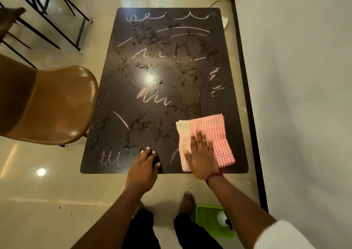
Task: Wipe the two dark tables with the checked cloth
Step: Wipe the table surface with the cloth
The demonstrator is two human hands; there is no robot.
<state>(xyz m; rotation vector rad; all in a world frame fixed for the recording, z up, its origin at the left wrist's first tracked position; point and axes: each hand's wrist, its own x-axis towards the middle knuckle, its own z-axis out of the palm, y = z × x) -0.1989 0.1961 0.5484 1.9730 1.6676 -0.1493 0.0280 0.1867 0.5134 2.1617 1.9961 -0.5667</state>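
Pink checked cloth (209, 134) under flat right hand (202, 159) | left hand (144, 165) fingertips spread on wet, chalk-scribbled dark table (114, 100)

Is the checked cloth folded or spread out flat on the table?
Folded. The cloth shows stacked layers at its edges, under the right hand.

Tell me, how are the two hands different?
The right hand lies flat on the cloth, pressing it down; the left hand touches the bare table with bent fingertips. The right wrist wears a red band; the left has none. Both rest near the table's front edge.
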